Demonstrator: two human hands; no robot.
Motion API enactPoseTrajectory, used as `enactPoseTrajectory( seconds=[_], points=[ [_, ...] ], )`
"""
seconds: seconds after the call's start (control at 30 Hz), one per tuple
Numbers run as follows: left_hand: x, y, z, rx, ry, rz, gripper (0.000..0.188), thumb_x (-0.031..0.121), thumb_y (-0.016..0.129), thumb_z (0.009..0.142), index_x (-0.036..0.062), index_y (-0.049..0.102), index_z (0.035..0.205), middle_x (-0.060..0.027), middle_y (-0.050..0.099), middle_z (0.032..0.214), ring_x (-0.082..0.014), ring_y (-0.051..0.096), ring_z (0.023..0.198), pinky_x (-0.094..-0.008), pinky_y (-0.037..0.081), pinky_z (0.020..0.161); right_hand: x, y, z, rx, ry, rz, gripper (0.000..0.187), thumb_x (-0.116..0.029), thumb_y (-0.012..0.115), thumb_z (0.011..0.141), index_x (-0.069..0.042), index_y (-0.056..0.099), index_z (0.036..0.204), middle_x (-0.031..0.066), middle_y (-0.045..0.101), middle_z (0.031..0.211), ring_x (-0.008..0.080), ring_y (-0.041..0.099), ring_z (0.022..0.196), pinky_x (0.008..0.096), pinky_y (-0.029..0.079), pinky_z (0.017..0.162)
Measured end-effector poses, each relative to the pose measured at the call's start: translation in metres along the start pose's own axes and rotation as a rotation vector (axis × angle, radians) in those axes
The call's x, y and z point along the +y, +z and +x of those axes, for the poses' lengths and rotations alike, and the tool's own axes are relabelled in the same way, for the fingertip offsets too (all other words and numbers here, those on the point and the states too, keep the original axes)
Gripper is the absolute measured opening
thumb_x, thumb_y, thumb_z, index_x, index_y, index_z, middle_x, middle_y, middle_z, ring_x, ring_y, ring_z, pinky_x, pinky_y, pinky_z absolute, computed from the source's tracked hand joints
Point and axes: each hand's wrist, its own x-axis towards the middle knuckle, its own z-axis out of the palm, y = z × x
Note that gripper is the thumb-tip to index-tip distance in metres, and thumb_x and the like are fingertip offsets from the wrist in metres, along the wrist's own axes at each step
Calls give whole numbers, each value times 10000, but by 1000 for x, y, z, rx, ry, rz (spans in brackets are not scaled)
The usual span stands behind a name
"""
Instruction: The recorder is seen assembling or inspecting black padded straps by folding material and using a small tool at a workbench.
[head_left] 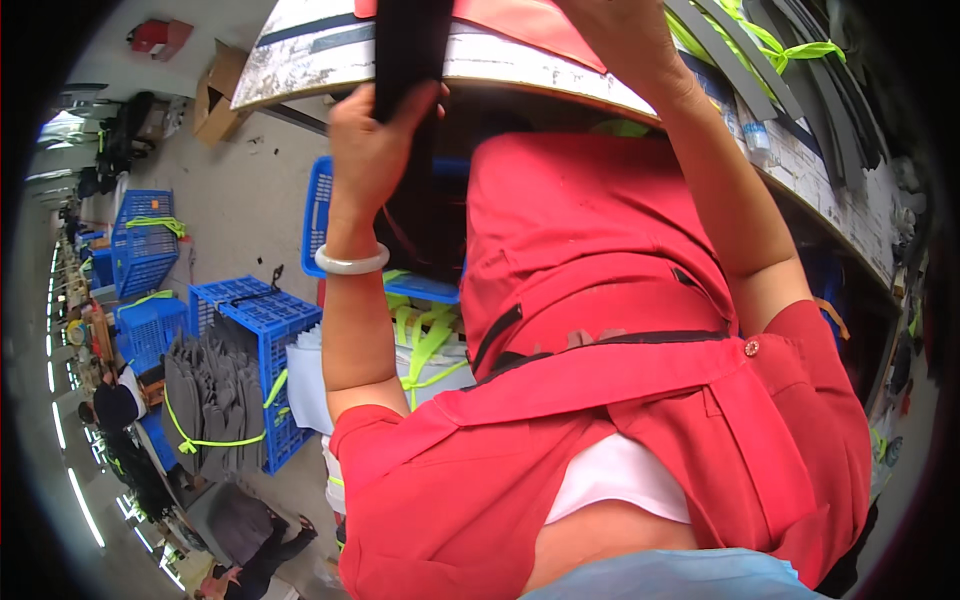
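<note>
My left hand point(375, 150), with a white bangle at the wrist, is closed round a wide black strip point(412, 55) at the table's near edge. The strip runs up past the top of the picture, and its lower part hangs into the dark below the table. Flat on the worn white table point(310, 62) lies a coral-red fabric piece point(530, 25), partly behind the strip. My right hand point(635, 45) reaches over the table to the right of that piece. Its fingers are cut off by the upper edge, so whether it holds anything is hidden.
Long grey strips point(825, 90) with yellow-green ties lie on the table's right part, near a small clear bottle point(756, 140). At the left stand blue crates point(265, 305), one beside a tied bundle of grey pieces point(212, 385). A cardboard box point(220, 100) sits on the floor.
</note>
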Motion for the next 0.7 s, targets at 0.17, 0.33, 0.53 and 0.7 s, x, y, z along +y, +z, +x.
enactPoseTrajectory(
  seconds=[0.17,0.33,0.53,0.7],
  points=[
    [36,13,30,406,99,-731,297,233,684,896,13,630,1088,-75,685,970,-192,685,818,-332,592,736,-3,34,-27,-191,256,224,253,-224,625,935,-14,651,1074,73,673,892,110,600,787,262,482,708],
    [-29,84,-5,275,-96,-973,289,195,625,942,18,563,1161,-57,606,1144,-150,578,1038,-279,456,929,-2,46,-76,-291,514,257,234,-191,669,900,-14,648,1051,53,653,844,88,575,761,244,473,695],
    [-61,95,-29,337,-240,-900,241,25,624,910,22,592,1148,-58,628,1121,-136,593,1000,-276,471,920,13,35,-118,-397,587,255,176,-183,608,938,-8,631,939,27,574,737,67,509,717,249,449,667],
    [-77,104,-32,323,-328,-913,303,-10,632,892,13,578,1189,-61,622,1139,-147,587,1010,-289,463,938,34,30,-126,-575,798,319,242,-224,585,955,2,615,875,16,520,693,64,467,676,244,424,628]
  ],
)
